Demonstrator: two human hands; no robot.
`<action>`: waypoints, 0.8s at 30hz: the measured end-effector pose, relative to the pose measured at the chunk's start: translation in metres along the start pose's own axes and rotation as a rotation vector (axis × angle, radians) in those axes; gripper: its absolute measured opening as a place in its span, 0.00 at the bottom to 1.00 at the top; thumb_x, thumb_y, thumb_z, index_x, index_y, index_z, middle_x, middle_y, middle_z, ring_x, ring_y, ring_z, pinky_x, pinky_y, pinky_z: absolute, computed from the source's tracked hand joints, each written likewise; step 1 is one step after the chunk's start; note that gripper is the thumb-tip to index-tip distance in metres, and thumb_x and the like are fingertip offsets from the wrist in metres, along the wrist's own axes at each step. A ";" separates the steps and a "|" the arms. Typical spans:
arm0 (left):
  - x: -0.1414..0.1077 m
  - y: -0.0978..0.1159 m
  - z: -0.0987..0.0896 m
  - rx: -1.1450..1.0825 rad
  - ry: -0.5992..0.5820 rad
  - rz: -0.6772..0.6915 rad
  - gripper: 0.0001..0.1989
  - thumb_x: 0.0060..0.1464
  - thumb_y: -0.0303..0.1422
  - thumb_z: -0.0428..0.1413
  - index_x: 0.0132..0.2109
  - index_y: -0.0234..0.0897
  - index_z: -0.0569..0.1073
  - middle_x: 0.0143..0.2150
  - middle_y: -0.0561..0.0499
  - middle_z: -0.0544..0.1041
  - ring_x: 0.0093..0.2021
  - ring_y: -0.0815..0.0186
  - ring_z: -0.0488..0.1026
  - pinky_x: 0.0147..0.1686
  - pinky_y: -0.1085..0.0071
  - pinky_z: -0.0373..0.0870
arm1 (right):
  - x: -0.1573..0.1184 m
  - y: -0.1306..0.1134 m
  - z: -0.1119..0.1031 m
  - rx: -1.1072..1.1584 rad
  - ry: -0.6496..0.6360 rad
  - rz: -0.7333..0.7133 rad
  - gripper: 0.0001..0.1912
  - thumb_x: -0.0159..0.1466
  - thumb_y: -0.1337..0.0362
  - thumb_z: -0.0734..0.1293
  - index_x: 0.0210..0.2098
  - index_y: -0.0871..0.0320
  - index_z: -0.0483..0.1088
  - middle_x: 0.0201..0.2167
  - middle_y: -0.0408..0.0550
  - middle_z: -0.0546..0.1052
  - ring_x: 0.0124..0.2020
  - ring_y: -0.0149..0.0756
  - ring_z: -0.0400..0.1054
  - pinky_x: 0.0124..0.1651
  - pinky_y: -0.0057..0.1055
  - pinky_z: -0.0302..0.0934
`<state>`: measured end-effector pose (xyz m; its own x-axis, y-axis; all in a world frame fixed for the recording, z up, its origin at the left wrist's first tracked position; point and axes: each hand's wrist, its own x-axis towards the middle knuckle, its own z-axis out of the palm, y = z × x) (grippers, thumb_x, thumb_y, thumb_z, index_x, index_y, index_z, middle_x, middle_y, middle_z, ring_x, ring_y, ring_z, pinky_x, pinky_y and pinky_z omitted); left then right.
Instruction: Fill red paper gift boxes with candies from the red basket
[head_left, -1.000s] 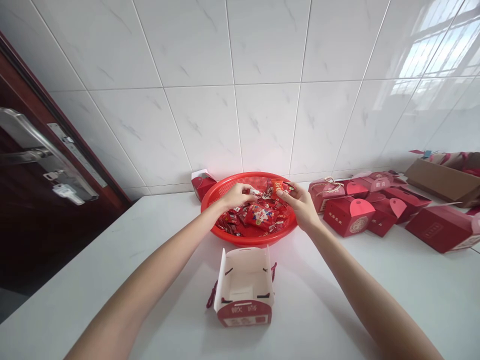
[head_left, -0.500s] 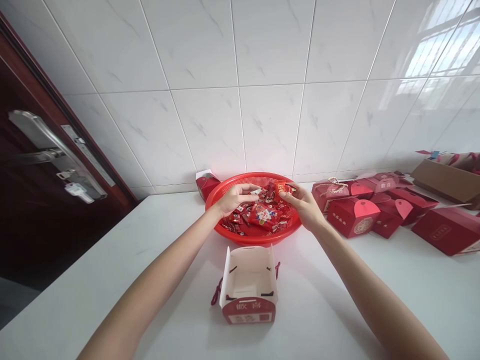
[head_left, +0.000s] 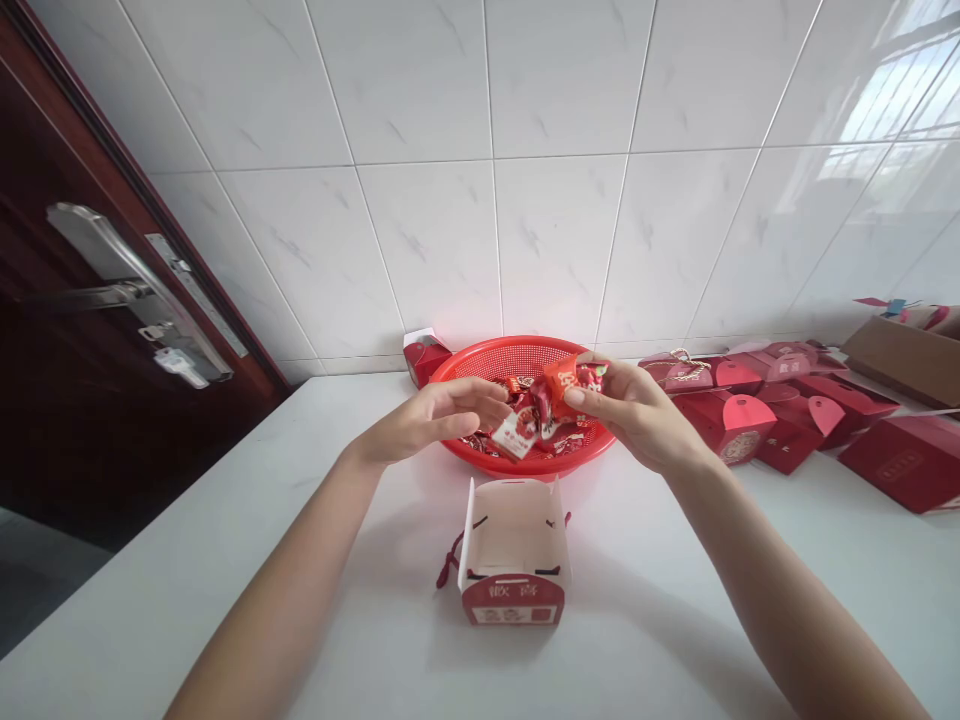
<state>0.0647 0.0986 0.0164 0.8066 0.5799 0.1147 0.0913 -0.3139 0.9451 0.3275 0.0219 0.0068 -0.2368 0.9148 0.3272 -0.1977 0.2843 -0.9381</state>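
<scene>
A red basket (head_left: 480, 357) with wrapped sweets in it stands against the tiled wall. Over its right side my right hand (head_left: 630, 405) is closed on several sweets, an orange packet (head_left: 559, 383) among them. A white-and-red packet (head_left: 516, 432) hangs just left of these; what supports it is unclear. My left hand (head_left: 435, 415) is at the basket's left front, its fingers apart and nothing visible in it. In front of the basket stands an open gift box (head_left: 513, 600), its inside bare, with dark red cords at its sides.
Several red gift boxes (head_left: 724, 425) stand at the right, with a brown carton (head_left: 892, 355) behind them. Another red box (head_left: 422, 355) is behind the basket's left edge. A dark door (head_left: 75, 400) is at the left.
Both hands have come nearer and higher. The sweets in my right hand have been lifted from the basket, and my left hand has drawn back to the left. The view has shifted slightly.
</scene>
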 end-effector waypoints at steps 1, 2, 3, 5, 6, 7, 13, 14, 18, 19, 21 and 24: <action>-0.009 0.006 0.001 0.025 0.001 -0.004 0.24 0.55 0.49 0.64 0.53 0.39 0.77 0.54 0.44 0.79 0.54 0.54 0.77 0.54 0.59 0.73 | -0.005 -0.008 0.004 -0.045 -0.047 0.020 0.14 0.63 0.59 0.75 0.46 0.57 0.74 0.37 0.46 0.81 0.39 0.37 0.77 0.45 0.35 0.72; -0.017 0.012 0.004 0.065 0.026 -0.028 0.21 0.57 0.48 0.63 0.50 0.39 0.77 0.54 0.44 0.79 0.53 0.55 0.77 0.54 0.59 0.74 | -0.010 -0.015 0.008 -0.100 -0.099 0.046 0.15 0.64 0.59 0.74 0.46 0.57 0.74 0.36 0.46 0.81 0.38 0.38 0.77 0.44 0.36 0.72; -0.024 0.017 0.008 0.119 0.067 -0.061 0.17 0.59 0.46 0.62 0.47 0.39 0.77 0.52 0.45 0.80 0.51 0.56 0.78 0.53 0.60 0.74 | -0.015 -0.021 0.013 -0.165 -0.153 0.070 0.15 0.64 0.58 0.74 0.47 0.58 0.74 0.36 0.47 0.81 0.37 0.38 0.77 0.43 0.36 0.72; -0.035 0.025 0.020 0.258 0.090 -0.119 0.13 0.61 0.45 0.60 0.42 0.40 0.78 0.49 0.48 0.80 0.50 0.57 0.77 0.51 0.62 0.74 | -0.023 -0.030 0.024 -0.329 -0.244 0.086 0.14 0.65 0.58 0.73 0.48 0.57 0.75 0.39 0.48 0.80 0.38 0.38 0.76 0.42 0.35 0.71; -0.040 0.028 0.026 0.336 0.057 -0.145 0.13 0.62 0.45 0.58 0.42 0.41 0.78 0.49 0.49 0.80 0.50 0.58 0.76 0.51 0.62 0.74 | -0.026 -0.032 0.029 -0.413 -0.282 0.088 0.13 0.65 0.59 0.72 0.48 0.57 0.75 0.41 0.48 0.80 0.39 0.38 0.76 0.42 0.34 0.70; -0.044 0.030 0.033 0.416 0.020 -0.167 0.13 0.62 0.45 0.57 0.43 0.42 0.79 0.49 0.49 0.80 0.50 0.58 0.76 0.51 0.63 0.73 | -0.029 -0.033 0.034 -0.491 -0.313 0.093 0.11 0.66 0.60 0.71 0.47 0.56 0.75 0.41 0.47 0.80 0.39 0.37 0.75 0.41 0.33 0.69; -0.059 0.043 0.054 0.734 -0.124 -0.297 0.16 0.62 0.47 0.54 0.48 0.48 0.81 0.51 0.49 0.77 0.52 0.55 0.75 0.50 0.64 0.72 | -0.034 -0.025 0.050 -0.680 -0.436 0.199 0.09 0.69 0.66 0.67 0.48 0.56 0.73 0.37 0.44 0.80 0.32 0.31 0.69 0.33 0.27 0.62; -0.060 0.045 0.056 0.755 -0.148 -0.317 0.17 0.60 0.48 0.56 0.49 0.48 0.80 0.52 0.49 0.76 0.52 0.54 0.75 0.50 0.65 0.71 | -0.035 -0.024 0.051 -0.677 -0.444 0.210 0.09 0.69 0.66 0.67 0.48 0.56 0.73 0.38 0.44 0.80 0.32 0.31 0.69 0.33 0.27 0.62; -0.063 0.048 0.064 0.807 -0.238 -0.341 0.27 0.53 0.49 0.61 0.59 0.48 0.75 0.54 0.49 0.76 0.53 0.52 0.75 0.49 0.66 0.70 | -0.035 -0.025 0.055 -0.673 -0.466 0.243 0.07 0.70 0.63 0.66 0.46 0.57 0.73 0.38 0.45 0.80 0.33 0.31 0.69 0.32 0.26 0.61; -0.064 0.047 0.066 0.810 -0.254 -0.334 0.29 0.53 0.48 0.61 0.61 0.49 0.73 0.54 0.50 0.76 0.53 0.53 0.75 0.49 0.66 0.70 | -0.036 -0.026 0.055 -0.678 -0.468 0.246 0.07 0.70 0.63 0.66 0.45 0.58 0.73 0.38 0.45 0.80 0.33 0.31 0.70 0.32 0.26 0.61; -0.064 0.045 0.069 0.812 -0.281 -0.313 0.31 0.52 0.45 0.62 0.63 0.50 0.70 0.54 0.51 0.76 0.52 0.54 0.75 0.49 0.67 0.69 | -0.037 -0.027 0.054 -0.686 -0.471 0.248 0.07 0.69 0.61 0.67 0.43 0.58 0.73 0.37 0.45 0.80 0.32 0.31 0.70 0.31 0.26 0.60; -0.064 0.042 0.071 0.820 -0.309 -0.295 0.32 0.48 0.40 0.65 0.61 0.49 0.71 0.52 0.52 0.77 0.50 0.54 0.76 0.46 0.67 0.69 | -0.040 -0.028 0.053 -0.679 -0.506 0.255 0.07 0.69 0.61 0.67 0.42 0.58 0.74 0.36 0.45 0.80 0.33 0.32 0.70 0.31 0.26 0.61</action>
<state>0.0581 -0.0053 0.0271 0.7945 0.5313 -0.2942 0.6072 -0.6880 0.3974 0.2923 -0.0372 0.0257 -0.6208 0.7829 -0.0408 0.4880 0.3451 -0.8017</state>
